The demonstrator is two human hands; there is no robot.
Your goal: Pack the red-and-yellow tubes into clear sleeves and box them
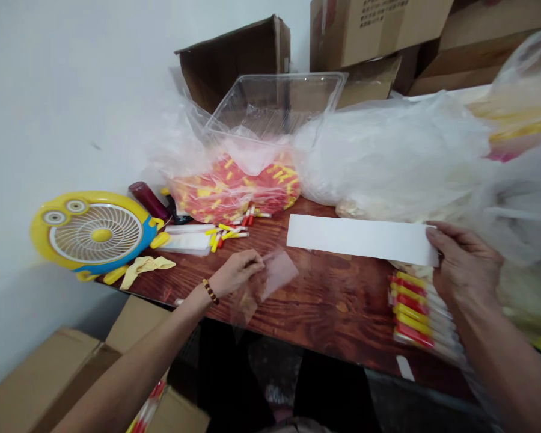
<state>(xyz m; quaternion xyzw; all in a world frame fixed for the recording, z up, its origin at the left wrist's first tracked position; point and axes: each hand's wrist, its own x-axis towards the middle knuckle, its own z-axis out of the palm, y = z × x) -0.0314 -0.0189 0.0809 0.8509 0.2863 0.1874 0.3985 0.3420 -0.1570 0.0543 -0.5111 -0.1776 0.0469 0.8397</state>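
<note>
My left hand (237, 272) pinches the edge of a small clear plastic sleeve (270, 279) just above the dark wooden table (329, 307). A bead bracelet circles that wrist. My right hand (466, 264) is closed on the right end of a long white paper strip (360, 239), which is held level over the table. Under my right forearm lies a row of packed red and yellow sticks (417, 316) in clear sleeves. Loose red and yellow sticks (228, 231) lie further back.
A clear bag of red and yellow sticks (234, 189) sits at the back with a clear plastic tub (275, 105) on it. Big white plastic bags (397, 156) crowd the right. A yellow cartoon fan (94, 231) stands at left. Cardboard boxes (374, 27) are stacked behind and below.
</note>
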